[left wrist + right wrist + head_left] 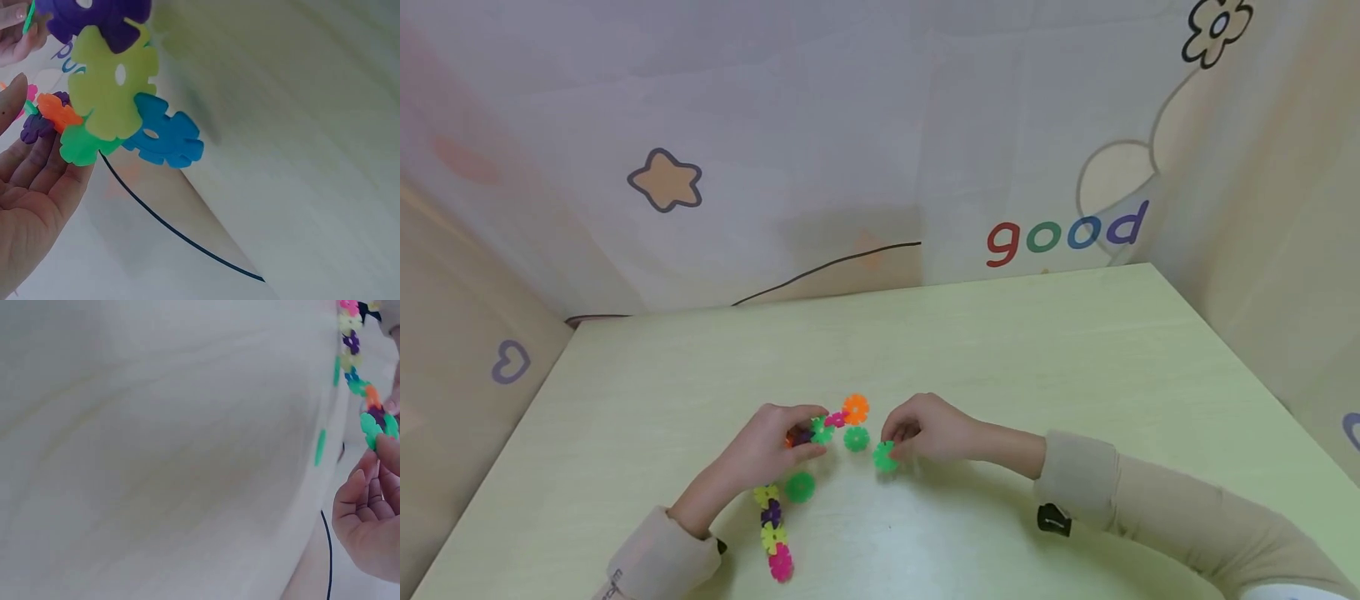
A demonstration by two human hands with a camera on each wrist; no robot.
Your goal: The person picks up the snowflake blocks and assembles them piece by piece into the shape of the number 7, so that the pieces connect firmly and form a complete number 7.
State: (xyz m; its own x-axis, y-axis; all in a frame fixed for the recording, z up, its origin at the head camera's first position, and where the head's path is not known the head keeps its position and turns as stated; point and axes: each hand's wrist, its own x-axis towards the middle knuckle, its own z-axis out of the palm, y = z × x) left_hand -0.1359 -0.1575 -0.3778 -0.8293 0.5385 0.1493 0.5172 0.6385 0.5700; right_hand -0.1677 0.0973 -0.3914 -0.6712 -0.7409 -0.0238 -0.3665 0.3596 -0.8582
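Note:
My left hand holds a curved chain of linked flower-shaped plastic discs, thumb and fingers about its orange, purple and green stretch. One end, a pink disc, points toward me; an orange disc forms the far end. In the left wrist view, a blue disc joins the chain between a yellow disc and a green disc. Between thumb and fingertips, my right hand pinches a single green disc, apart from the chain in the head view.
Two loose green discs lie on the pale table: one green disc between the hands, another green disc inside the chain's curve. A printed cloth hangs behind the table's far edge.

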